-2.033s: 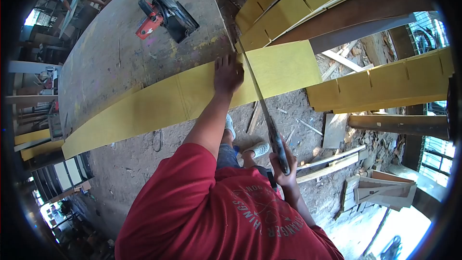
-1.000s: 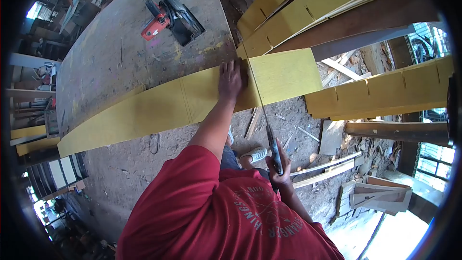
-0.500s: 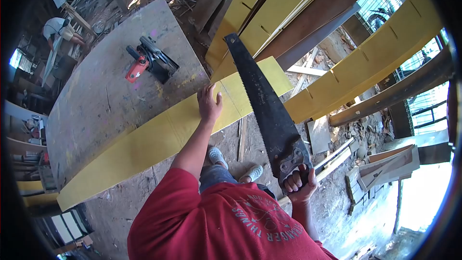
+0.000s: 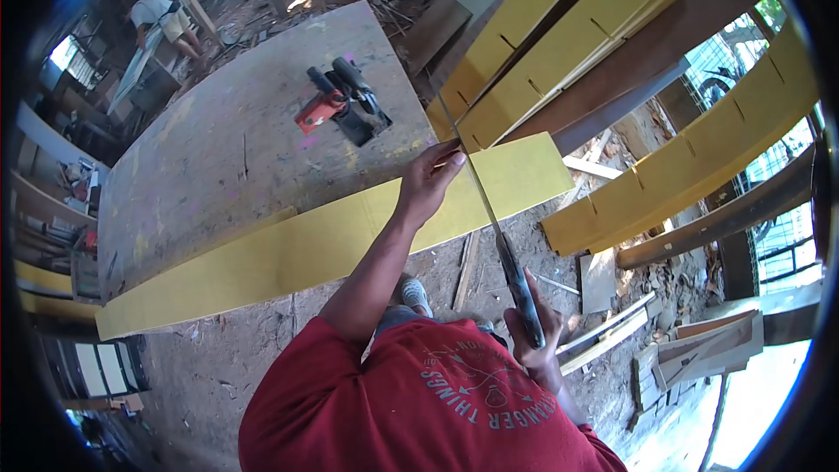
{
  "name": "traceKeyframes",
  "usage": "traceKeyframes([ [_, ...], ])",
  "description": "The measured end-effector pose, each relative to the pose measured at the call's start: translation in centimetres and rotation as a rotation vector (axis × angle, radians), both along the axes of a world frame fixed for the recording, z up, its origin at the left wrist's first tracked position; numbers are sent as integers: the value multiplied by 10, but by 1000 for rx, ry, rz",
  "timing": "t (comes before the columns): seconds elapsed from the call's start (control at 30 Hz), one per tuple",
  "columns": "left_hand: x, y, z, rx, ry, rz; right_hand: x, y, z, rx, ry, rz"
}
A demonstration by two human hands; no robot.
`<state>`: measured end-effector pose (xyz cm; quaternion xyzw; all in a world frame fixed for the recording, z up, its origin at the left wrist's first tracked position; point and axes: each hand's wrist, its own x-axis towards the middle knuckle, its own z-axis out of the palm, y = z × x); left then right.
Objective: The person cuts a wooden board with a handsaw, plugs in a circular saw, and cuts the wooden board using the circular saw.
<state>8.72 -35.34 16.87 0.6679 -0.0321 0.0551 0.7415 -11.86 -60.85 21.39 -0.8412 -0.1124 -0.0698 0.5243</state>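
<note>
In my right hand [image 4: 533, 328] I grip the handle of a hand saw [image 4: 487, 197], its long dark blade pointing away from me and turned nearly edge-on. The blade crosses above a long yellow board [image 4: 350, 236] near its right end. My left hand [image 4: 428, 179] is over the board's far edge, fingers partly bent and thumb out, the tips right beside the blade. Whether they touch the blade I cannot tell. The board lies along the near edge of a worktable [image 4: 210, 149].
A red and black power saw [image 4: 341, 105] rests on the worktable. Slotted yellow boards [image 4: 542, 61] lean behind, and another slotted board [image 4: 690, 149] stands at the right. Scrap wood [image 4: 699, 354] is piled lower right. Another person [image 4: 157, 17] bends over work at the far left.
The saw has turned from broadside to nearly edge-on and come over the board. My left hand has shifted from lying on the board to beside the blade. The view has shifted.
</note>
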Motion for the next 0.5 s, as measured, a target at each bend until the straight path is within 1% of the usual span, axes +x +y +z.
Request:
traceKeyframes([
  [0.17, -2, 19, -10, 13, 20, 7, 2, 24, 9, 12, 201, 14],
  [0.27, -4, 24, -17, 2, 14, 13, 2, 27, 6, 83, 124, 32],
  [0.4, -19, 12, -1, 44, 6, 55, -3, 19, 3, 114, 111, 31],
  [0.5, -23, 2, -2, 69, -16, 79, -3, 2, 0, 41, 37, 82],
])
